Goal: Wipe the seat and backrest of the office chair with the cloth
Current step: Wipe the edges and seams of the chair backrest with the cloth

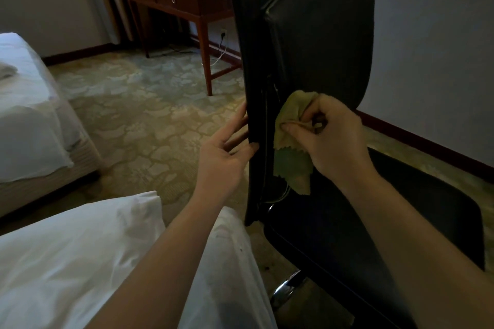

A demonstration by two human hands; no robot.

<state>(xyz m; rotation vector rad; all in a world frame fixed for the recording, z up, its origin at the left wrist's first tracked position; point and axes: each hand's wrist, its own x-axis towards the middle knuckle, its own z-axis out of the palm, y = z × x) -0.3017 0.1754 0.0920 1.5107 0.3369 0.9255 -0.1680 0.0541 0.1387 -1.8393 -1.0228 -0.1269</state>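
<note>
Fingers (295,128) of your right hand (336,141) pinch the cloth (290,161) against the lower backrest (320,48) | left hand (222,155) holds backrest's left edge, fingers straight, thumb in front | seat (374,222) just below cloth | open carpet (147,115) left of backrest

Black office chair (307,67), olive-green cloth (291,163) on backrest (320,35).
Backrest upright, glossy; seat (374,222) dark below; cloth crumpled against lower backrest, corner hanging.
</note>
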